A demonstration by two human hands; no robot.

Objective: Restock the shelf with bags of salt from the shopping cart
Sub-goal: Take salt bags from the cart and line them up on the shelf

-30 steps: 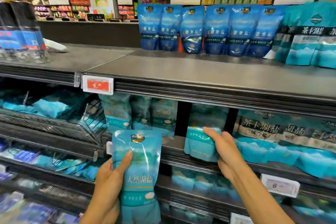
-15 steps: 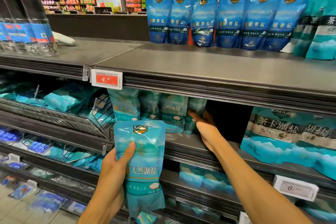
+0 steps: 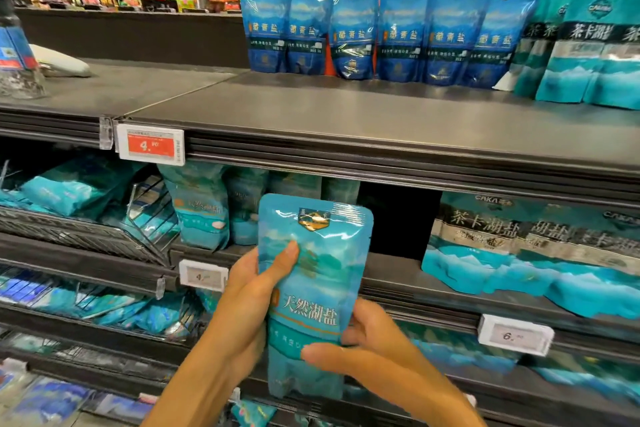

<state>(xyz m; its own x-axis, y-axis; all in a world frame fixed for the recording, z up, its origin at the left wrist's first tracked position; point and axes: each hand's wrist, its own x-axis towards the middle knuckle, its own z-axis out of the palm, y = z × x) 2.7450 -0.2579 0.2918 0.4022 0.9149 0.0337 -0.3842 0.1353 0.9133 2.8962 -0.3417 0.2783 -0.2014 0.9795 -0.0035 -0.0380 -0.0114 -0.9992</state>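
Teal glossy plastic salt bag [image 3: 313,288] now sits clamped in both hands: right hand [image 3: 360,347] has left the shelf [image 3: 398,277] and joined left hand [image 3: 252,291], ready for placing.

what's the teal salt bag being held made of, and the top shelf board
The teal salt bag, held by the left hand and right hand, looks like glossy plastic film: bright glare and fine wrinkles near its top. The top shelf board seems to be matte grey painted metal, though laminate is possible.
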